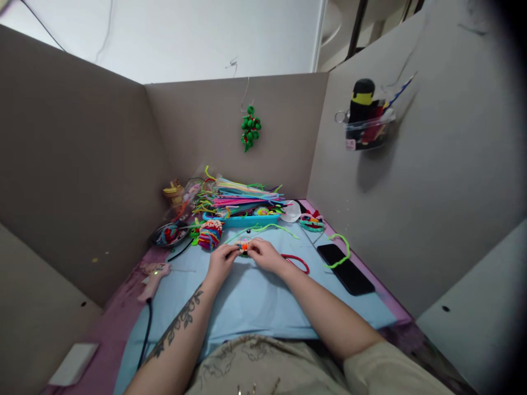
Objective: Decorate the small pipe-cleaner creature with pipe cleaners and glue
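Observation:
Between my two hands, just over the light blue sheet (263, 296), is a small multicoloured pipe-cleaner piece (245, 247) with orange, white and blue parts. My left hand (223, 260) pinches its left side, fingers closed. From the right, my right hand (263, 254) grips the same piece with thumb and fingers together. Its exact shape is partly hidden by my fingers. Behind the hands lies a bright green pipe cleaner (272, 226). Red-handled scissors (298, 262) rest beside my right wrist.
A blue tray (242, 221) heaped with pipe cleaners stands at the back. At left are a pink glue gun (154, 282), a striped coloured bundle (210, 235) and a dark bowl (168, 234). A black phone (346, 269) lies right. Grey partitions (280, 109) enclose the table.

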`<state>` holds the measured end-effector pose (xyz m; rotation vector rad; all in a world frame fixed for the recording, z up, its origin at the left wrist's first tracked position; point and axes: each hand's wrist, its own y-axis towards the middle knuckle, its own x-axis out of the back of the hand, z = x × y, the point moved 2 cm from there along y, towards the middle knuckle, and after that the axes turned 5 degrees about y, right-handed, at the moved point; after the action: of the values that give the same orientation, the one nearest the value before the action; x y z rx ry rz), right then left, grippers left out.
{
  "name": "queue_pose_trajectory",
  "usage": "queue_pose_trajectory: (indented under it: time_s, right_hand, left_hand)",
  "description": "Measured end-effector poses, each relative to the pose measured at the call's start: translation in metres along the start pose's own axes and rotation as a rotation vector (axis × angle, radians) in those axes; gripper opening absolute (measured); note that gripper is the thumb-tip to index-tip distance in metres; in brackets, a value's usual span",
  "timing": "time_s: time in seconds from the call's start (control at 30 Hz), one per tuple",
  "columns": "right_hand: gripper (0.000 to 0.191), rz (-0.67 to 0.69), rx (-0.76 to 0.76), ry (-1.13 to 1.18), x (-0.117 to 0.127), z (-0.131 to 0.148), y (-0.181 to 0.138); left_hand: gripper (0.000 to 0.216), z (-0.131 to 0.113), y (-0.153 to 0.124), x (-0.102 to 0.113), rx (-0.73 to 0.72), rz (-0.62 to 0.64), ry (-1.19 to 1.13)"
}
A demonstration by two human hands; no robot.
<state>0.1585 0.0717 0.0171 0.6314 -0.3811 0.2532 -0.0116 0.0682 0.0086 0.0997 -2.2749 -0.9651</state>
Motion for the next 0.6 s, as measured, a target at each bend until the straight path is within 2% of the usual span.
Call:
queue_pose_trajectory:
  time_s: [0.3, 0.43, 0.6]
  right_hand:
    - [0.008, 0.037, -0.071, 0.012, -0.003, -0.008, 0.0]
    - [0.008, 0.029, -0.058, 0.003, -0.003, -0.007, 0.0]
    - [0.009, -0.012, -0.032, 0.009, -0.002, 0.002, -0.001]
  left_hand:
    - [0.019, -0.001, -0.004, -0.001, -0.055, 0.075, 0.116]
    - [0.021, -0.005, -0.004, 0.002, -0.115, 0.04, 0.252]
    - [0.021, -0.021, -0.004, 0.01, -0.184, -0.022, 0.434]
